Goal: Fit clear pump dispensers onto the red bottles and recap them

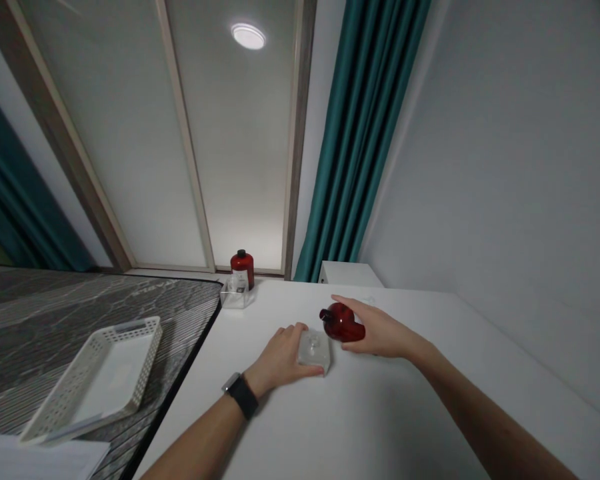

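My left hand (280, 360), with a black-banded watch (241, 395) on its wrist, is closed round the side of a small clear square container (314, 348) on the white table. Something rounded and transparent shows inside it, too faint to name. In my right hand (380, 330) is a dark red bottle (341, 323), tipped over to the left. Its dark, narrow mouth points toward the container and hangs just above and right of it. No stream of liquid can be made out.
A red bottle with a black cap (242, 267) stands at the table's far left corner, behind a clear box (234, 297). Left, a white perforated basket (100, 373) and white paper (45, 457) lie on a grey patterned surface (180, 300). Behind are a white cabinet (351, 273) and teal curtain (360, 147).
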Demonstrator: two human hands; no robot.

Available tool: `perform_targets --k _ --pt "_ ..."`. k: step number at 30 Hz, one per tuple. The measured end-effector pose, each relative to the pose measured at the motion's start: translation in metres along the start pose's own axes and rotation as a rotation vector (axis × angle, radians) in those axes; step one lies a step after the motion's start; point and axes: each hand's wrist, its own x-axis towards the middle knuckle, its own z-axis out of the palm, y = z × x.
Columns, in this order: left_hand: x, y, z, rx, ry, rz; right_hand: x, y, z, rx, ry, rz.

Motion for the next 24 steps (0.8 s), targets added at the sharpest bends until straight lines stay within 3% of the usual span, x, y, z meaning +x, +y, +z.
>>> perform_targets --k 6,14,17,21,24 --pt "0.0 -0.002 0.002 0.007 -0.006 -0.018 0.0 0.015 0.033 0.36 0.242 0.116" --pt "0.0 -0.004 0.0 -0.045 -0.017 -0.023 0.006 0.034 0.081 0.665 0.306 0.159" --pt "0.0 -0.005 0.0 -0.071 -0.025 -0.012 0.004 0.033 0.096 0.799 0.394 0.173" --pt "0.001 -0.007 0.001 -0.075 -0.019 -0.024 0.003 0.031 0.108 1.039 0.531 0.167" --pt "0.0 -0.008 0.002 -0.077 -0.012 -0.016 0.004 0.033 0.112 1.105 0.559 0.169"
